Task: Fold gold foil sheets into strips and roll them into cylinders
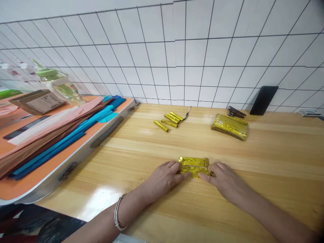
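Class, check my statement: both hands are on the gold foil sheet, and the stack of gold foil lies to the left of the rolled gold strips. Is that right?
Not quite: the head view shows the stack to the right of the rolled strips.

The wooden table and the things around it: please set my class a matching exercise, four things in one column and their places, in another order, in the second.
Things:
1. Spread gold foil piece
2. Gold foil stack
3. Black slab
4. Bottle with a green lid

Places:
A. Leaning at the tiled wall
B. Standing on the orange surface
C. Right next to the black clip
D. Between the left hand and the right hand

Right pairs: 1-D, 2-C, 3-A, 4-B
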Tool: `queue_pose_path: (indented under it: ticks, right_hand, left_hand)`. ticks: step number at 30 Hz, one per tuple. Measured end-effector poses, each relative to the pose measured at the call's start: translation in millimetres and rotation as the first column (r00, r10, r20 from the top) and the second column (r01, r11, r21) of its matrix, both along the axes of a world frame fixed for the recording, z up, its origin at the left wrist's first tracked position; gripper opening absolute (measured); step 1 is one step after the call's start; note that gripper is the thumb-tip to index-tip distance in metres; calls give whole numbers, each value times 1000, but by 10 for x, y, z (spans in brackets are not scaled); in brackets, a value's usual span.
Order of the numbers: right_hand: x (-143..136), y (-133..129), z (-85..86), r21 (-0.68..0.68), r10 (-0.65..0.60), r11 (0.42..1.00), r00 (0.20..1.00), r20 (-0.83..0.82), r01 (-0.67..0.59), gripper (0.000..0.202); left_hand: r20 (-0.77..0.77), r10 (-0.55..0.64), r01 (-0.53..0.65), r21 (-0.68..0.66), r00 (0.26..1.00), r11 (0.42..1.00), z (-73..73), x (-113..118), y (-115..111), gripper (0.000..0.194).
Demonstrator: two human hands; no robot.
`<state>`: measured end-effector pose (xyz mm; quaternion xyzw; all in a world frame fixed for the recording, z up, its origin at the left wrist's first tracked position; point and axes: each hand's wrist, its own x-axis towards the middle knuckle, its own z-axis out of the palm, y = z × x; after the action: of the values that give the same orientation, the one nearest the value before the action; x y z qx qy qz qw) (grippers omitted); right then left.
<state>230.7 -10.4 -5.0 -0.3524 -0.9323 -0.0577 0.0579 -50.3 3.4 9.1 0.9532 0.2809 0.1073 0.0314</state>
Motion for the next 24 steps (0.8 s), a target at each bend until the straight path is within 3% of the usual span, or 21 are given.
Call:
queue_pose_path:
  ticks: [6, 14, 20, 24]
  right_hand:
    - [-58, -28, 51, 18, -12, 1000, 1000, 29, 12, 70]
    - [-42, -46, 51, 11, -25, 1000, 999, 21, 25, 66]
    - [-113, -61, 53, 41, -40, 998, 997, 73, 37, 72]
    - [-150, -74, 65, 39, -57, 998, 996, 69, 54, 69]
  left_hand:
    - [-44, 13, -12, 11, 999, 1000, 19, 24, -9, 31]
    - [76, 4, -7, 41, 997, 999, -74, -7, -7, 29]
    - [-8, 25, -25, 15, 1000, 1000, 2, 25, -16, 32]
    - [15, 36, -37, 10, 999, 999, -9, 41, -23, 34]
